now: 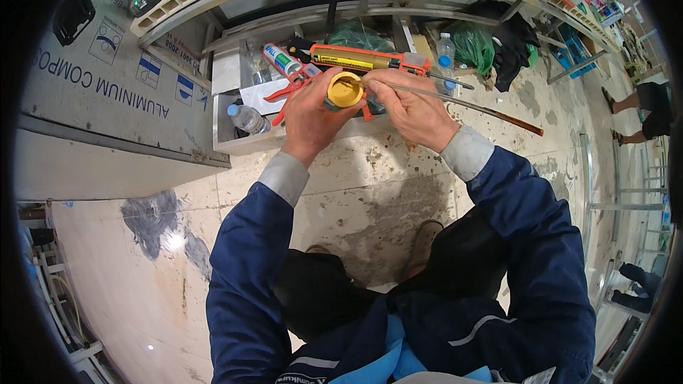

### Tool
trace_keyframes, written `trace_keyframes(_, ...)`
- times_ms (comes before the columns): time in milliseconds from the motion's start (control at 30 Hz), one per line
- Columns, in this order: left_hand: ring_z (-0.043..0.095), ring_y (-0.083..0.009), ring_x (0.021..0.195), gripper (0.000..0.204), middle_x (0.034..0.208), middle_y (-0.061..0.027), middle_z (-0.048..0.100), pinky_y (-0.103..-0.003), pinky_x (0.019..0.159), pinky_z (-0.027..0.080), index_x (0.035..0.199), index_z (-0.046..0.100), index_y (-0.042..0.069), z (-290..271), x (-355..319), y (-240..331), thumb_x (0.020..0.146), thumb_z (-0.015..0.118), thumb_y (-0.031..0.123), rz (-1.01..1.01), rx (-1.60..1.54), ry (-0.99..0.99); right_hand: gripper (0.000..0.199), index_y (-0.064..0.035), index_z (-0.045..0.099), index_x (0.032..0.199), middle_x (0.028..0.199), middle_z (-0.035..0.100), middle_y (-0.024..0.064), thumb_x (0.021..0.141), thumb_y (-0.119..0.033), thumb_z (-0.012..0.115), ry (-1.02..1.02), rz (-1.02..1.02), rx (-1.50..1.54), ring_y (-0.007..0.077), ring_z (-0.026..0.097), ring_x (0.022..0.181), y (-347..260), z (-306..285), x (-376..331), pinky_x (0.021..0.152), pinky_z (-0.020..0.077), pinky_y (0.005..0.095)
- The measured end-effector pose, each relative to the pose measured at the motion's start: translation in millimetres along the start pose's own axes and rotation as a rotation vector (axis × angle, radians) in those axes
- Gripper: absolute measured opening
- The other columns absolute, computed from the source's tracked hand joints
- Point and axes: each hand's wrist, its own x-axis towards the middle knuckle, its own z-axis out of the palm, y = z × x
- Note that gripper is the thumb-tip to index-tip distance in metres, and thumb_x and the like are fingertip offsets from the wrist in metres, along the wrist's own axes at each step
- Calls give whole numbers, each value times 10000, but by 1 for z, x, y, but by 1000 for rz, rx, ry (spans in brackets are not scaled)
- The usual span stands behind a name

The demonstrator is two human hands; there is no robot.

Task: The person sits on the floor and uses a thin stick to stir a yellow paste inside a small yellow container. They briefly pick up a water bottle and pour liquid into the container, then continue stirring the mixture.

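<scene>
Gripping the yellow-ended sealant cartridge (344, 90), the left hand (311, 117) is closed while a thin metal rod (455, 103), pinched in the right hand (409, 108), is at its open end; clearing judged unfinished.

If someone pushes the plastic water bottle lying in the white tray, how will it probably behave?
The water bottle lies on its side and is round, so it would probably roll. It looks clear and small, likely light. The tray wall beside it may stop it soon.
</scene>
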Motion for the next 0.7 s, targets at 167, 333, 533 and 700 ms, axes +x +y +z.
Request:
trace_keyframes(167,782,-232,1089,718,1229,-140,787,-341,934,615,1370,698,52,0,-2,5,762,996,289,-80,-13,-70,306,7,715,1210,1189,751,176,1113,-225,541,-16,71,-51,367,718,1100,2,0,-1,977,565,434)
trace_keyframes(333,777,-210,1096,712,1225,-138,788,-333,942,609,1379,686,44,4,0,4,780,989,279,-93,-121,-9,339,26,722,1227,1144,765,166,1115,-236,538,97,176,210,319,737,1040,1,13,-1,946,571,402)
trace_keyframes(533,771,-198,1100,704,1218,-131,791,-324,940,601,1383,678,41,5,-5,2,791,987,262,-125,-106,-31,343,51,758,1139,1043,782,143,1093,-225,559,53,295,319,254,754,905,12,14,10,847,588,364)
trace_keyframes(700,772,-200,1101,692,1208,-108,796,-330,943,601,1388,679,85,6,-9,0,791,987,248,-219,-85,-110,330,53,757,1066,979,771,130,1079,-215,566,59,300,360,239,732,826,19,20,15,775,570,361)
